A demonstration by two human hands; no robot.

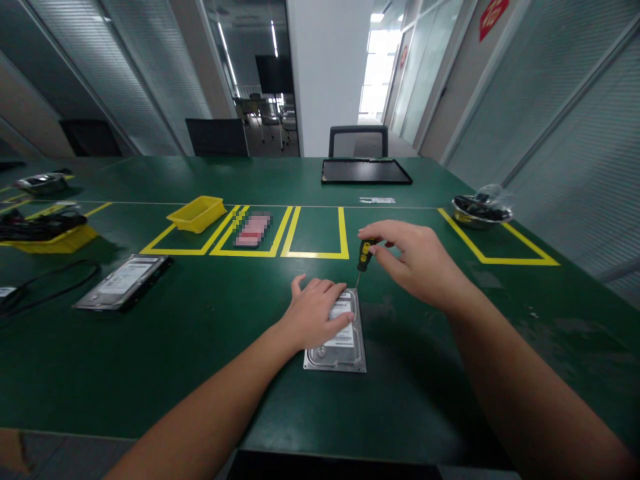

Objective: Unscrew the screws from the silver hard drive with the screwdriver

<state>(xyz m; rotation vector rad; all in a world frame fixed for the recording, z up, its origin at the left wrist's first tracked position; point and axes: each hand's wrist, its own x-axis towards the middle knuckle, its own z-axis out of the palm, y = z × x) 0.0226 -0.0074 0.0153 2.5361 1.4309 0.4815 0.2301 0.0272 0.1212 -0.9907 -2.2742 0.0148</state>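
A silver hard drive (345, 359) with a white label lies flat on the green table in front of me. My left hand (316, 312) rests spread over its left and upper part, fingers apart, covering some of the label. In my right hand (414, 257) is a screwdriver (366, 256) with a black and yellow handle, gripped between thumb and fingers. It stands nearly upright, its thin shaft reaching down to the drive's far right corner. Whether the tip sits in a screw is too small to tell.
Another hard drive (123, 283) lies to the left, near a black cable (55, 273). Beyond are a yellow tray (197, 215), a blurred pink item (253, 230) and yellow tape outlines (315, 255). A metal bowl (480, 217) of dark parts stands right; a black-framed panel (367, 171) lies behind.
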